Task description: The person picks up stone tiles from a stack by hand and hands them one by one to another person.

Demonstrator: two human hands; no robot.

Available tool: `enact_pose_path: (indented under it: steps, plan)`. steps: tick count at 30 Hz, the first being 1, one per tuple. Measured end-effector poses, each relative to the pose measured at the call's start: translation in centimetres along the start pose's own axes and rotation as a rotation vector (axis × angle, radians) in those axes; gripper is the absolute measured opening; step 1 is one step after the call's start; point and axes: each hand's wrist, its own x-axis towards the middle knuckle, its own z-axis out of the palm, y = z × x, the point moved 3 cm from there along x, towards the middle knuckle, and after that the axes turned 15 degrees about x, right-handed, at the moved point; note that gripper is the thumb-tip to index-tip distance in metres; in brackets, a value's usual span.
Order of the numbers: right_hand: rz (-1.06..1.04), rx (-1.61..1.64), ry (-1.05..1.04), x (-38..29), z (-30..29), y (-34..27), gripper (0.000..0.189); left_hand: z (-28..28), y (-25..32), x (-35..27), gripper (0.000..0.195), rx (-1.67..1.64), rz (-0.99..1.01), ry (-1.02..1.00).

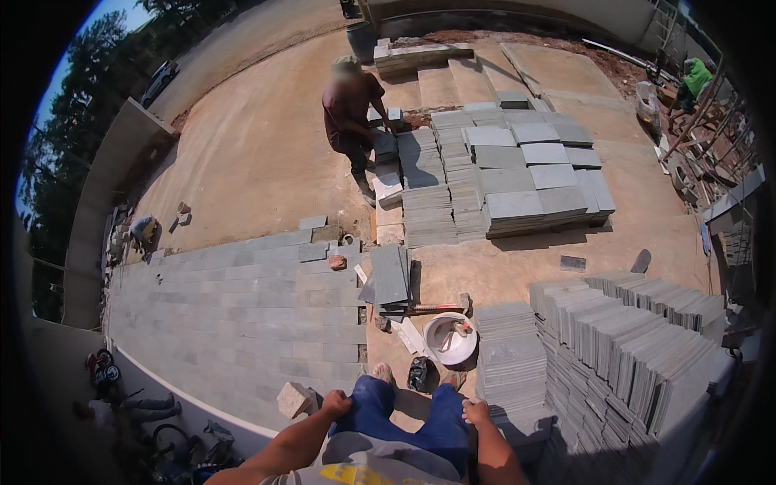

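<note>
My left hand (337, 404) rests against the left thigh of my blue trousers, its fingers curled, near a pale stone block (294, 400). On the other side my right hand (476, 411) is at the right thigh, fingers curled and perhaps pinching the cloth. Between and beyond my feet lie a black plastic bag (419, 373) and a white bucket (450, 338) with tools inside. A hammer (445, 307) lies past the bucket, beside a small stack of grey stone tiles (390, 275).
Stacked grey slabs (512, 351) stand close on my right, with upright rows behind (630, 339). Laid paving (242, 303) spreads left. A co-worker (351, 115) bends over slabs ahead; another crouches at far left (143, 232). People and motorcycles are at lower left.
</note>
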Motion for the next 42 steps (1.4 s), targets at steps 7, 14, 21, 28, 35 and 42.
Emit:
enact_pose_path:
  steps: [7,14,21,28,35,42]
  plan:
    - [-0.023,-0.006,-0.068,7.0,-5.1,-5.5,0.027,3.0,8.7,6.0,0.047,0.175,0.222,-0.040]
    - [-0.198,-0.682,-0.218,22.5,-7.0,5.2,0.034,7.2,12.5,5.5,0.065,0.499,0.212,-0.172]
    - [-0.720,-1.077,-0.659,23.5,12.9,0.0,0.061,6.5,10.4,8.2,0.054,0.181,0.213,0.003]
    - [-0.806,-1.996,-1.056,25.4,24.3,4.4,0.089,8.4,7.4,5.0,0.051,-0.074,0.036,0.023]
    - [-0.862,-2.243,-1.093,36.2,24.3,10.4,0.047,8.5,6.7,7.4,0.051,-0.133,0.046,0.027]
    - [-1.152,-2.256,-0.913,35.6,26.9,10.7,0.051,12.4,5.4,6.0,0.055,-0.205,-0.093,0.067]
